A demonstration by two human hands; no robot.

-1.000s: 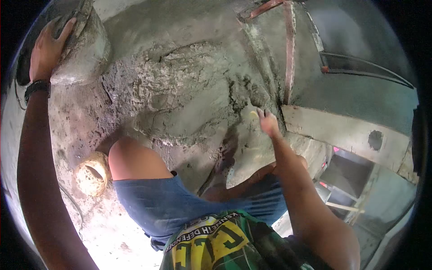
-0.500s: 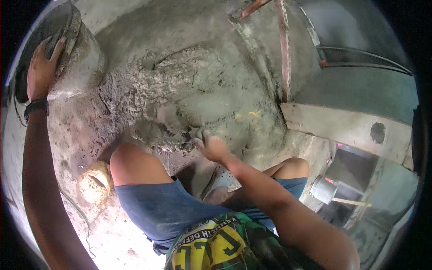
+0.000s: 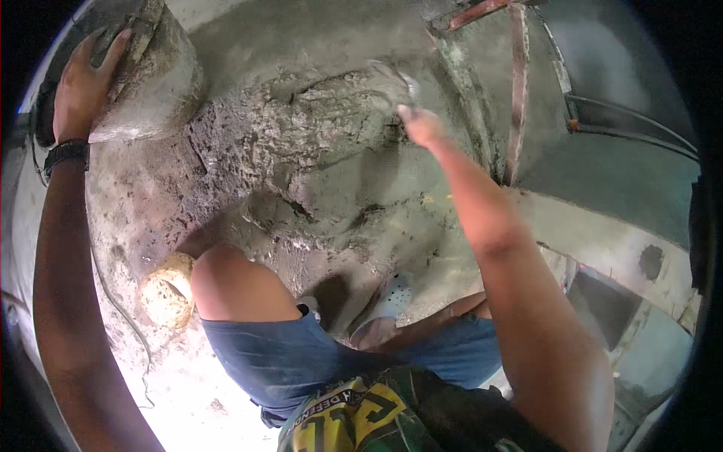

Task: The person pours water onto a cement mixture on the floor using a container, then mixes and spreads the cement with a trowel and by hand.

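Wet grey mortar (image 3: 316, 113) lies in a rough heap on the floor before my knees, with a smoother patch on its near side. My right hand (image 3: 422, 126) is closed around the handle of a trowel (image 3: 395, 79), whose blurred blade is at the far right part of the heap. At the upper left, my left hand (image 3: 81, 87) rests with fingers spread on the rim of a large, mortar-coated bucket (image 3: 154, 83).
A round, crusted container (image 3: 167, 292) stands by my left knee, near a thin cable (image 3: 124, 313) on the floor. On the right are a pale board (image 3: 602, 233) and a reddish metal bar (image 3: 520, 90). My feet are below the mortar.
My right hand first swept left and toward me across the mortar, then moved away to its far right part. My left hand has stayed on the bucket. The view has shifted slightly.
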